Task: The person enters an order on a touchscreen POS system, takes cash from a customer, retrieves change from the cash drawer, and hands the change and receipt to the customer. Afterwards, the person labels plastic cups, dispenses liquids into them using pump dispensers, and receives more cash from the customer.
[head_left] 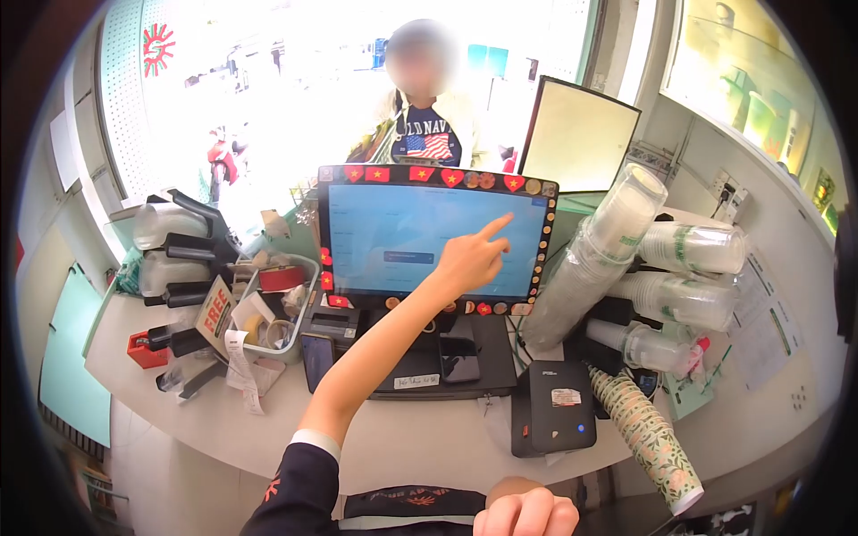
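Note:
My left hand reaches over the monitor with its index finger stretched toward the upper right of the blue screen. The thumb stands apart and nothing is in this hand; whether the fingertip touches the glass I cannot tell. A small dialog box shows on the screen, and red star stickers and round stickers line the frame. My right hand is low at the bottom edge, fingers curled closed; what it holds, if anything, is hidden. A black box printer stands above it on the counter.
Beyond the monitor stands a person in a printed top. Stacked clear cups and patterned paper cups occupy the right side. On the left are a basket with tape, a receipt and cup holders. Phones lie below the screen.

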{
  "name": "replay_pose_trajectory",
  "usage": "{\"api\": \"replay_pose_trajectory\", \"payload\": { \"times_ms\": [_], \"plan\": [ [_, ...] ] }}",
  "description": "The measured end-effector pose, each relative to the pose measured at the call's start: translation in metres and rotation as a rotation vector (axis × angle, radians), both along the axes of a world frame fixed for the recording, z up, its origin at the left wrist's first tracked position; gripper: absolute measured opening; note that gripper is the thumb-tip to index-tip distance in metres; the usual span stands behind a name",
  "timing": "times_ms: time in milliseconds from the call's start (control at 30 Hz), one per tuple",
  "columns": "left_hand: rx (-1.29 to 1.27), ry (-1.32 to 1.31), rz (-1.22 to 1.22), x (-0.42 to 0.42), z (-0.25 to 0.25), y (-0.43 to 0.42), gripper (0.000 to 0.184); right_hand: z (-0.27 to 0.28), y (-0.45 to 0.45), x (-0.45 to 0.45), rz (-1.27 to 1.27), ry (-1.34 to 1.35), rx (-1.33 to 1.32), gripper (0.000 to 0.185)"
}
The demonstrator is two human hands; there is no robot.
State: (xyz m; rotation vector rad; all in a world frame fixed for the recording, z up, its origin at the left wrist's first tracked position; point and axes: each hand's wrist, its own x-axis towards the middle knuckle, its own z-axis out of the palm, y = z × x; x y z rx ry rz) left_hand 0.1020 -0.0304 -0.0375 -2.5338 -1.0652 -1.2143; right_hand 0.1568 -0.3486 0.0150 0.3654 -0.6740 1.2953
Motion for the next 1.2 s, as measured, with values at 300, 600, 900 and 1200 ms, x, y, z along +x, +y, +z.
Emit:
{"api": "replay_pose_trajectory", "payload": {
  "times_ms": [300, 600, 900, 1200],
  "plan": [
    [0.003, 0.046, -0.017, 0.042, 0.009, 0.034, 0.006, -0.004, 0.001, 0.023, 0.057, -0.072, 0.047, 0.026],
    [-0.137, -0.032, -0.203, 0.031, 0.023, -0.014, 0.006, -0.006, 0.01, 0.024, 0.141, -0.145, 0.092, 0.021],
    [-0.714, -0.458, -1.093, -0.035, 0.073, -0.167, 0.007, -0.021, 0.019, 0.028, -0.266, -0.297, 0.179, 0.017],
    [-1.372, -0.707, -1.652, -0.076, 0.063, -0.236, 0.015, -0.02, 0.023, 0.004, -0.485, -0.17, 0.204, 0.021]
  ]
}}
